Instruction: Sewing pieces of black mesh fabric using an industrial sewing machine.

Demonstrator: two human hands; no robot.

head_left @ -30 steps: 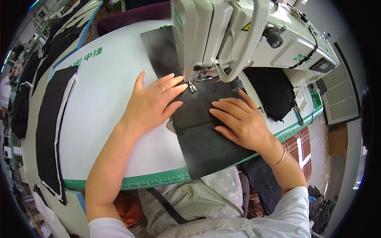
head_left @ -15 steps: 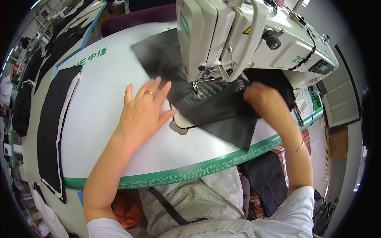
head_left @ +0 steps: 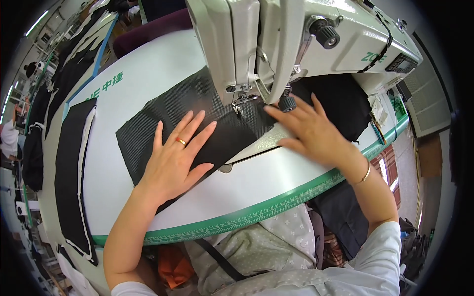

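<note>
A black textured fabric piece [head_left: 155,121] lies on the white sewing table [head_left: 276,172], its right end under the presser foot [head_left: 237,107] of a white sewing machine [head_left: 212,44]. My left hand [head_left: 170,160] rests flat on that fabric, fingers spread, left of the needle area. To the right of the foot, my right hand [head_left: 316,135] is held palm down with fingers apart and slightly blurred. Its fingertips reach the fabric's right end beside a dark knob [head_left: 287,103]. Whether they press on the cloth I cannot tell.
A black strip with a white edge [head_left: 71,167] lies at the table's left. More black fabric [head_left: 340,101] sits under the machine arm. Small tools [head_left: 377,132] lie at the right end. A green ruler band [head_left: 256,217] lines the front edge.
The fabric has swung left and now lies beneath my left hand. My right hand has let go of it and moved left, toward the presser foot, its fingers spread.
</note>
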